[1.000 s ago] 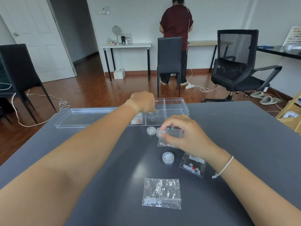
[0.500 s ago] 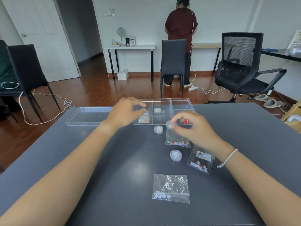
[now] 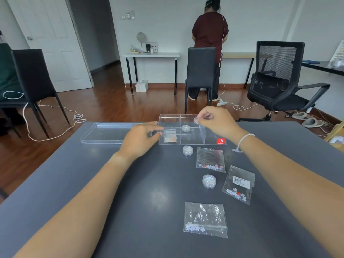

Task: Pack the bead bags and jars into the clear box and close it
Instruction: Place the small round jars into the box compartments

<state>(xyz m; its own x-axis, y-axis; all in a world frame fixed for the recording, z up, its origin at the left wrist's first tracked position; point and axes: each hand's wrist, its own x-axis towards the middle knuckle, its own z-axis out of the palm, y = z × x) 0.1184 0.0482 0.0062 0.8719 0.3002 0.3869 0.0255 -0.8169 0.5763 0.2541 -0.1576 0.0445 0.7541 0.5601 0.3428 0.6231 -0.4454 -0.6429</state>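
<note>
So the right hand [image 3: 217, 121] is up over the divided clear plastic box [image 3: 191, 130], its fingers [image 3: 202, 119] pinching a small round clear jar [image 3: 196, 120] above a far compartment. Another little jar [image 3: 185, 128] already sits in the middle cell, with a small clear bead bag [image 3: 170, 136] in the left one. The left hand [image 3: 141, 139] hovers beside the box's left edge, fingers loosely curled, holding nothing. Two more jars [image 3: 187, 150] and three flat bags [image 3: 210, 160] lie on the dark grey surface [image 3: 130, 202].

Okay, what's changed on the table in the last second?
The right hand lifted a small jar off the table and carried it forward over the clear box. The left hand drew back from the box, leaving a jar inside. Two jars, three bead bags and the lid stayed put.
</note>
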